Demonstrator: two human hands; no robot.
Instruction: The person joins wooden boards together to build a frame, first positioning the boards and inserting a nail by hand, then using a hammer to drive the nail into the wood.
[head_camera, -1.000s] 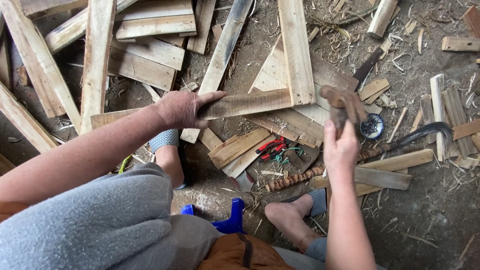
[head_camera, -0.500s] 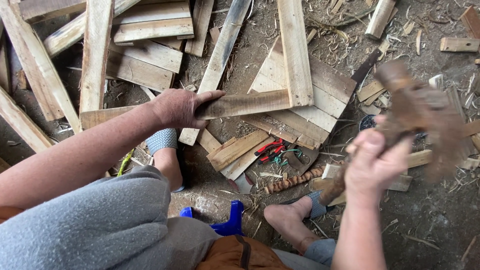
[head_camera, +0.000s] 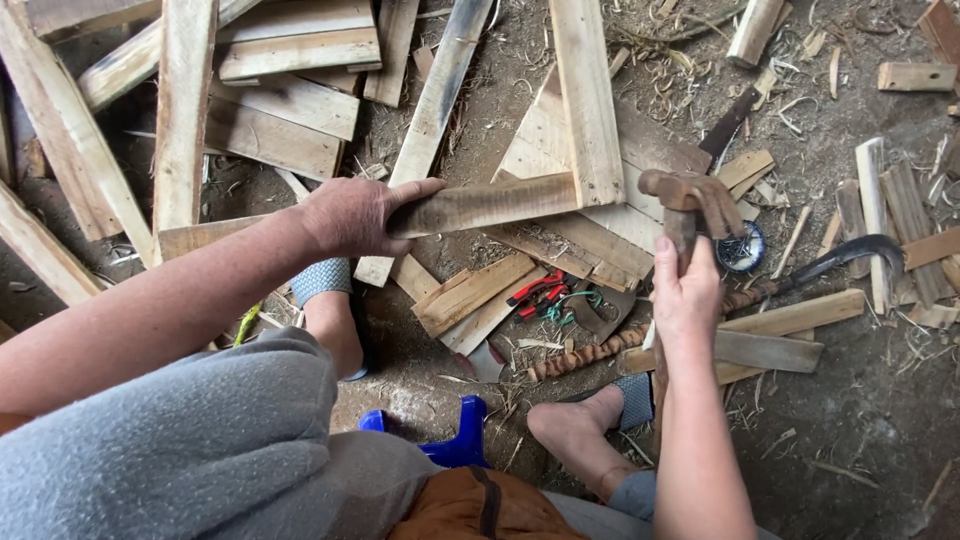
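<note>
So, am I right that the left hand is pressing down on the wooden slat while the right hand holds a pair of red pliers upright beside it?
Not quite: the right hand holds a hammer, not pliers. The red pliers lie on the ground among the scraps. The left hand does grip the slat, as the head view shows.

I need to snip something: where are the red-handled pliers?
In the head view, the red-handled pliers lie centre on the ground among wood slats, below the held plank.

Grey trousers (head_camera: 190, 440), bare forearms, woven grey sandals (head_camera: 322, 278).
</note>
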